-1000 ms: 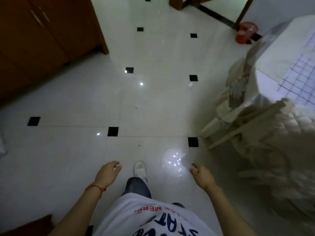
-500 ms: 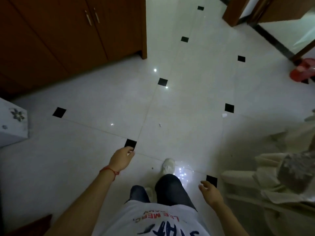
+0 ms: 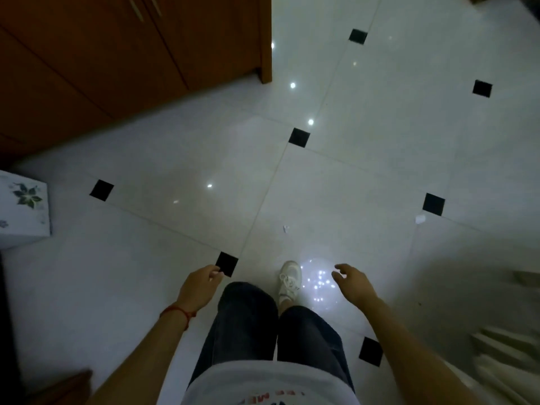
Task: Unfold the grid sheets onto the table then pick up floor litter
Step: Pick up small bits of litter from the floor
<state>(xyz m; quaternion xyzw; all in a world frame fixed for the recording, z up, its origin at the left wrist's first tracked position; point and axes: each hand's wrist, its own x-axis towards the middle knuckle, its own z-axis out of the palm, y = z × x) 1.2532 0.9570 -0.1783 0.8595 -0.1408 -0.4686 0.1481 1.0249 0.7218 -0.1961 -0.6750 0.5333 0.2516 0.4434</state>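
Two small white scraps of litter lie on the glossy white tile floor: one scrap [image 3: 286, 228] just ahead of my white shoe, another scrap [image 3: 420, 219] farther right beside a black tile inset. My left hand [image 3: 198, 289], with a red string at the wrist, hangs over the floor with loosely curled fingers and holds nothing. On the other side my right hand [image 3: 352, 283] hovers with relaxed fingers, also holding nothing. Both hands are well short of the scraps. The table and grid sheets are out of view.
A brown wooden cabinet [image 3: 117, 54] fills the upper left. A white box with a flower print [image 3: 23, 209] stands at the left edge. Pale draped furniture [image 3: 508, 346] sits at the lower right. My legs and white shoe [image 3: 289, 280] are between my hands.
My view has swung left and down, away from the table with the grid sheet, which has left the frame. I have stepped forward, and the scraps now lie closer. Both hands stay free.
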